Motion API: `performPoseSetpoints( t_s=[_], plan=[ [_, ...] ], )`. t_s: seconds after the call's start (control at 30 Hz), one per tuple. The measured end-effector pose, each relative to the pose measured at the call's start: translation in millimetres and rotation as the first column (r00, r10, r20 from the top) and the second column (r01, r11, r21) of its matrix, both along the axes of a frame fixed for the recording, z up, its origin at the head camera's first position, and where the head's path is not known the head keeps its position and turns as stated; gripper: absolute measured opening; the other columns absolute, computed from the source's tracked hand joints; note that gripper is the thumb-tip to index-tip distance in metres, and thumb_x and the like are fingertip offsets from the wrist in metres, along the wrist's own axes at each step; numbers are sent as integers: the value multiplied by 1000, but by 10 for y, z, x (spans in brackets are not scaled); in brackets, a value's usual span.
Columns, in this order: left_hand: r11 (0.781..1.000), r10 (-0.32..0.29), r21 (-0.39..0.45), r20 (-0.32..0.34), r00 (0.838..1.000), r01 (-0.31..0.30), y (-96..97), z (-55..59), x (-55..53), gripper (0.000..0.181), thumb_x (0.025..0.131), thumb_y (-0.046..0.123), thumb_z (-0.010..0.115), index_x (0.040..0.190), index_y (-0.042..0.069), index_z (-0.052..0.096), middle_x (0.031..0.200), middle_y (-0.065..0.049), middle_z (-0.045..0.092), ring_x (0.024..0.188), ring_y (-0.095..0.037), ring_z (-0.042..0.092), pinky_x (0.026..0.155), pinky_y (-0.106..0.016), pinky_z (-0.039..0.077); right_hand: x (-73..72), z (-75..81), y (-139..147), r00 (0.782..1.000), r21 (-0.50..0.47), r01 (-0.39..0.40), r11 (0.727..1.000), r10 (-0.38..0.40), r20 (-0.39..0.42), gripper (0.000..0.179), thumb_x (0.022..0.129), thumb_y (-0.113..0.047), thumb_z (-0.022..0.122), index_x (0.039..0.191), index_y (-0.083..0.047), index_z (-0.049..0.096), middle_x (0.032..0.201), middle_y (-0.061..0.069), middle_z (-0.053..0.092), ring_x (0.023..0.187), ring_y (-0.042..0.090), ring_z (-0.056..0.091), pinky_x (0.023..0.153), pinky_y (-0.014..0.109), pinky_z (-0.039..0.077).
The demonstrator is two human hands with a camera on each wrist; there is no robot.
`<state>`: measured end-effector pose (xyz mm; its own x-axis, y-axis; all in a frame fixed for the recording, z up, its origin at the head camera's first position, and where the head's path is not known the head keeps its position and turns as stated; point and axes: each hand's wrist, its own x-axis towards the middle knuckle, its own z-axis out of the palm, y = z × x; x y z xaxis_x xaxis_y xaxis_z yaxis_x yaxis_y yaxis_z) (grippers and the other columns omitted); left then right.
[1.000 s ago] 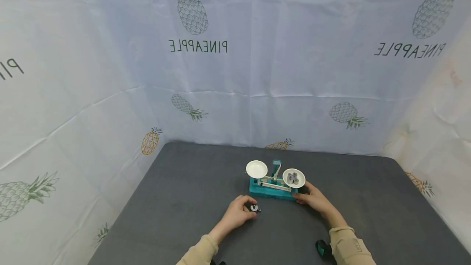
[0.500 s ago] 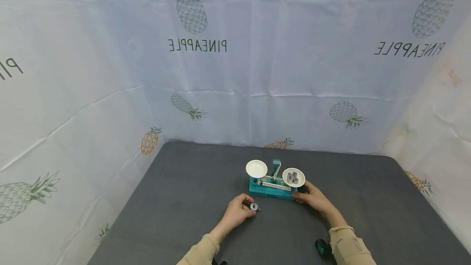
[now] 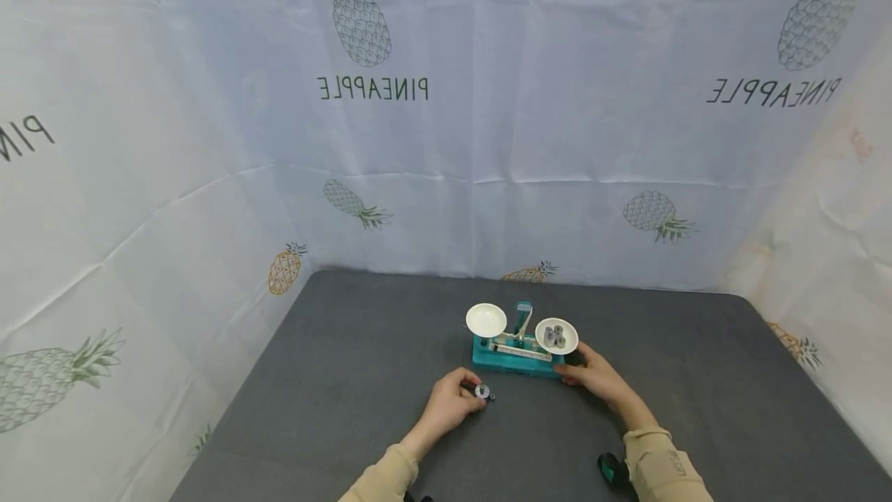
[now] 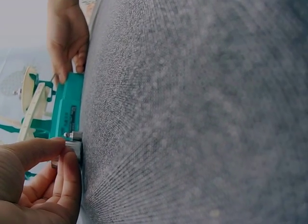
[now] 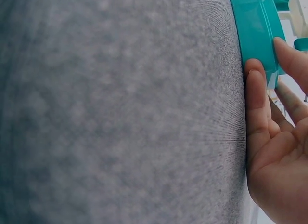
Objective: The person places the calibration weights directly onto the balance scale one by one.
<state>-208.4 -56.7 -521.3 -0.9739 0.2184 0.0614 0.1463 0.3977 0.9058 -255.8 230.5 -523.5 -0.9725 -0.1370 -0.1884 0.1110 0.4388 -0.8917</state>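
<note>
A teal balance scale [image 3: 512, 364] with two white pans stands on the dark grey table. Its left pan [image 3: 486, 321] is bare; several metal weights [image 3: 554, 336] stand grouped in the right pan [image 3: 571, 345]. In front of the scale, my left hand [image 3: 448, 403] pinches a round silver weight [image 3: 482, 391] between thumb and fingers, low over the tabletop. A much smaller weight [image 3: 492, 397] sits just right of it. My right hand [image 3: 595, 378] grips the right end of the scale's base [image 5: 257, 33], thumb on top and fingers along its side.
Behind the table [image 3: 348, 347] hangs a pale curtain [image 3: 446, 138] with a pineapple print, which also runs along both sides. A black and green object [image 3: 612, 471] lies beside the right sleeve [image 3: 662, 465].
The silver weight in my left hand has turned so its round top shows more plainly. The left hand has barely shifted; the right hand and the scale stay put.
</note>
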Motion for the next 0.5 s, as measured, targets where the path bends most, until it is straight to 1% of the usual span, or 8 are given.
performPoseSetpoints(
  t_s=[0.1, 0.23, 0.5],
  plan=[
    [1000, 2, -4, -17, 1000, -2, -6, 2, 0, 22, 72, 1, 73, 91, 2, 63, 77, -8, 63, 59, 0, 53, 49, -17, 43, 3, -5, -5, 1000, 5, 3, 1000, -3, 1, 80, 84, -26, 69, 145, 0, 24, 110, 20, 59, 79, 17, 62, 73, 33, 54],
    [1000, 1, -26, -42, 999, -2, -17, 14, -1, 21, 73, 2, 73, 91, 2, 64, 81, -8, 61, 60, 0, 54, 50, -16, 43, 9, -7, -10, 1000, 9, 6, 1000, -6, -1, 80, 84, -26, 69, 145, -1, 24, 113, 22, 58, 81, 18, 62, 74, 33, 54],
    [994, -8, -113, -123, 992, -6, -47, 38, -25, 18, 76, 6, 73, 92, 2, 66, 84, -7, 58, 62, 2, 53, 51, -15, 44, 17, 1, -3, 1000, 9, 0, 1000, 0, -2, 79, 84, -27, 68, 145, -1, 24, 108, 20, 60, 80, 17, 62, 74, 33, 54]
  ],
)
